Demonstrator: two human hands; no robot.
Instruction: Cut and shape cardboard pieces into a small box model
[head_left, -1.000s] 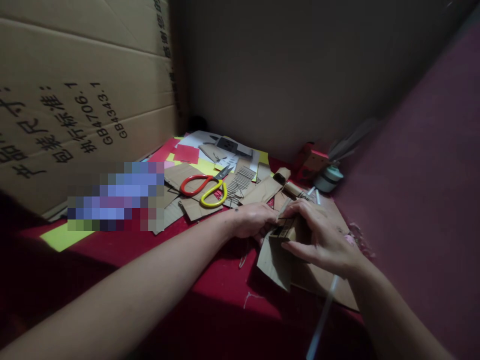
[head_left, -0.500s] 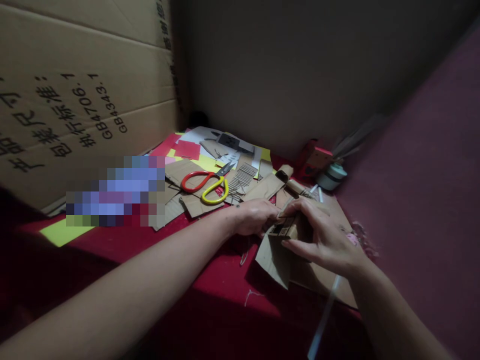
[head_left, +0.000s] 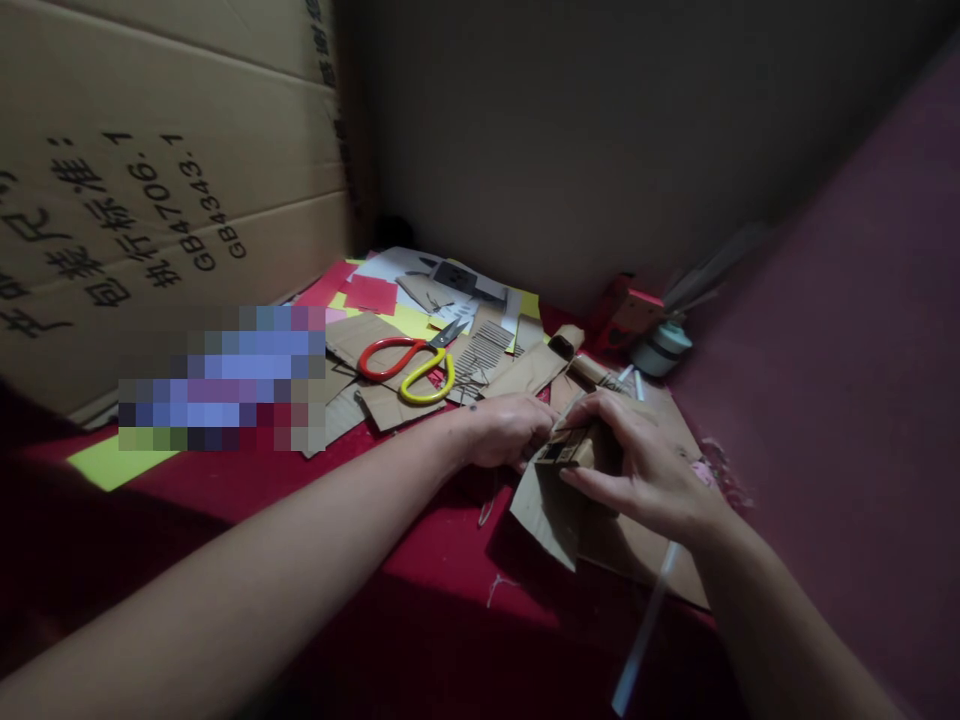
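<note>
My right hand is closed round a small folded cardboard piece with black print, thumb on the near side and fingers over the top. Below it, a bent cardboard flap slants down toward the red cloth. Curled at the left side of this flap is my left hand; its fingertips are partly hidden, and they seem to pinch the cardboard edge. Under my right hand lies a larger flat cardboard sheet. Scissors with one red and one yellow handle rest beyond my left wrist.
A big printed carton stands at the left. Cardboard scraps, coloured paper and a dark flat object lie at the back. A mint-green container and a red box are by the wall. A white stick juts out in front.
The view has shifted slightly. My left fingers are curled in a little more against the cardboard, while my right hand keeps its grip on the folded piece.
</note>
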